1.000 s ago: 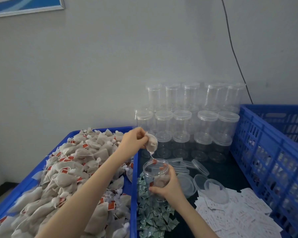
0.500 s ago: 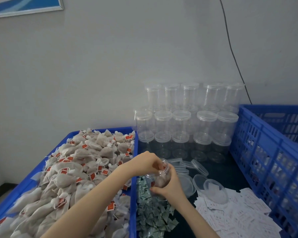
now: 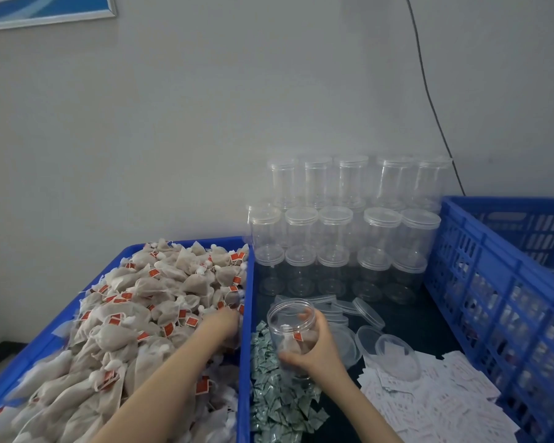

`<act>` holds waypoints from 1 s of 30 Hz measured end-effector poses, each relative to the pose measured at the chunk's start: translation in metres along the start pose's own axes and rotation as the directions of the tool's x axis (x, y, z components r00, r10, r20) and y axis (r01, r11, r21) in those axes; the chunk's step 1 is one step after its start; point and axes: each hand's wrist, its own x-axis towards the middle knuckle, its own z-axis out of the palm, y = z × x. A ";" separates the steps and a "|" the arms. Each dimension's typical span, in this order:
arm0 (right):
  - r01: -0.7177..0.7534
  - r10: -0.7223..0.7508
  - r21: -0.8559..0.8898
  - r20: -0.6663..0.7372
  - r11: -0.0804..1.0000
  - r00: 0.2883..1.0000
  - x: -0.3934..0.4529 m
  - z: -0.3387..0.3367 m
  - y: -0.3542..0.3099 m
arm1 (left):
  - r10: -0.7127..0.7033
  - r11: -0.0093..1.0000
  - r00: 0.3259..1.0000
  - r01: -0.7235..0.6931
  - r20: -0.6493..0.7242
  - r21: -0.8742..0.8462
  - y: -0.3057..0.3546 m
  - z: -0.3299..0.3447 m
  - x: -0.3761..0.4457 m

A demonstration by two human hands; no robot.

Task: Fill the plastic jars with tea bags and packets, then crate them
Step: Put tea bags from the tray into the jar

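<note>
right now the right hand (image 3: 317, 350) curls around an open plastic jar (image 3: 291, 327), thumb on the near side and fingers wrapped round the far side, holding it upright just past the right wall of the blue tray (image 3: 245, 330). inside the jar lie a few tea bags, one showing a red tag whose print is too small to read. the left hand (image 3: 223, 321) reaches down into the heap of tea bags (image 3: 147, 302) at the tray's right edge; its fingers are buried among the bags, so whether they are spread or pinching cannot be told. the tags on the heap are red with a pale mark, not legible. beside the tray, on the dark bench (image 3: 403, 318), lies a pile of small silvery-green packets (image 3: 279, 401), and toward the near right corner a spread of white packets (image 3: 429, 398) with faint red print that cannot be read. loose clear lids (image 3: 368, 313) lie behind the jar, and stacked lidded jars (image 3: 343, 231) stand against the wall. a blue crate (image 3: 506, 282) stands at the bench's right edge.
</note>
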 end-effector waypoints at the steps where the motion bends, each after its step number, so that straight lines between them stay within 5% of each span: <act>1: 0.003 -0.003 -0.010 -0.001 1.000 1.000 0.000 -0.001 0.000 | 0.000 1.000 0.998 -0.002 0.060 0.029 0.000 0.009 -0.001; 10: 0.000 0.000 -0.027 0.002 1.000 1.000 -0.001 -0.005 0.001 | 0.003 0.997 0.993 0.006 -0.120 0.075 -0.009 -0.004 -0.001; 20: -0.001 0.001 0.006 0.021 1.000 1.000 -0.005 0.002 -0.001 | 0.096 0.955 0.977 -0.144 -0.188 -0.261 -0.034 -0.031 -0.011; 30: 0.038 -0.038 0.018 0.035 0.999 0.999 -0.006 0.006 -0.001 | 0.071 0.842 0.774 -0.385 -0.630 -0.378 -0.018 -0.084 -0.051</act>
